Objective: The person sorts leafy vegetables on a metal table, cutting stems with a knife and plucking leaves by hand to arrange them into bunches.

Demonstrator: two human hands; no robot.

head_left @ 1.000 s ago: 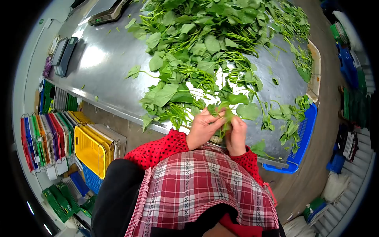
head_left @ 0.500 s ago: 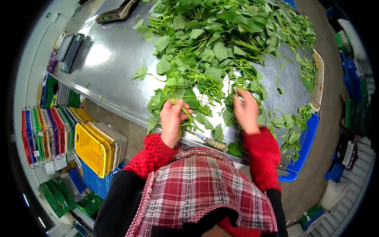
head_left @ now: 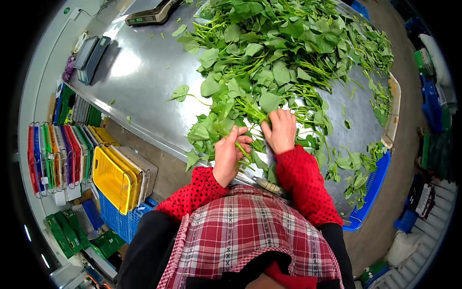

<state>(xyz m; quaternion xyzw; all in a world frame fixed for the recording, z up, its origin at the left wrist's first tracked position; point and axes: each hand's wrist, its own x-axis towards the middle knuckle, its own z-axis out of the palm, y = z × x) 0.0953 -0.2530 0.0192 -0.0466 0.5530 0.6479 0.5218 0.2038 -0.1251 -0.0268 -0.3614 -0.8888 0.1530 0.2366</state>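
Note:
Leafy green stems [head_left: 281,72] lie in a big heap over the metal table [head_left: 144,82]. My left hand [head_left: 229,156] is closed around a few of these stems near the table's front edge, their cut ends poking out below the fingers. Just to the right, my right hand [head_left: 282,131] is closed on a bunch of stems [head_left: 255,113] at the near side of the heap. A tool with a tape-wrapped handle [head_left: 267,185] lies at the table edge below my hands; its other end is not clear.
Two scales stand at the back left, one of them a grey scale [head_left: 91,59]. Yellow baskets [head_left: 110,180] and a blue crate [head_left: 120,219] are stacked left of the table. A blue basket [head_left: 368,195] and a cream basket [head_left: 392,113] border its right side, with loose stems [head_left: 356,168] nearby.
My right hand has moved left toward my left hand and closed on a bunch of stems. My left hand still holds its stems. The view has shifted slightly.

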